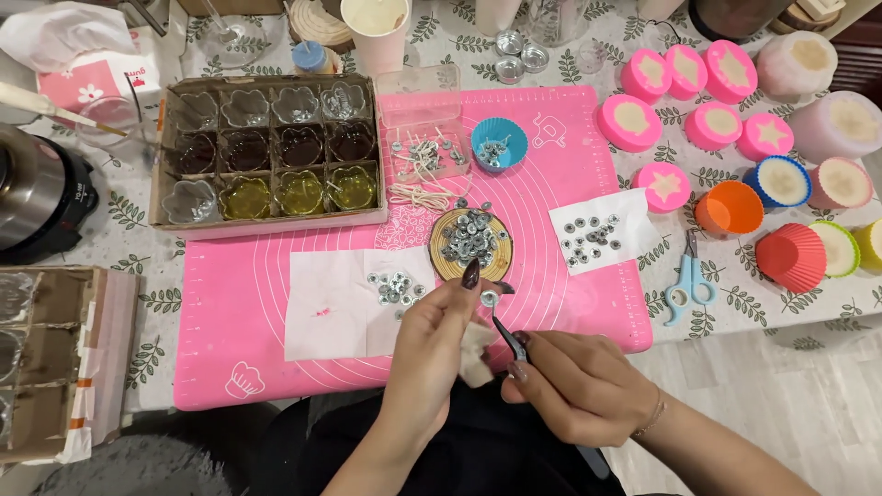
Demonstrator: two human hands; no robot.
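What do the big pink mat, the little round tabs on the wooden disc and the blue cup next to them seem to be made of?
The pink mat looks like silicone: matte, flexible, lying flat with printed white circles. The round tabs on the wooden disc look like thin metal: silvery and shiny, each with a centre hole. The blue cup is probably silicone too, judging by its thick fluted wall, though stiff paper is possible.

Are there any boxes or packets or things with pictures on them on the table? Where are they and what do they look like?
Tissue packet: far left corner, pink with a white flower, white tissue sticking out.
Cardboard tray: left of the pink mat, brown, divided into squares holding flower-shaped glass cups.
Second cardboard box: left edge, brown, taped.
Pink mat: middle, white printed circles and little pictures.
No screens.
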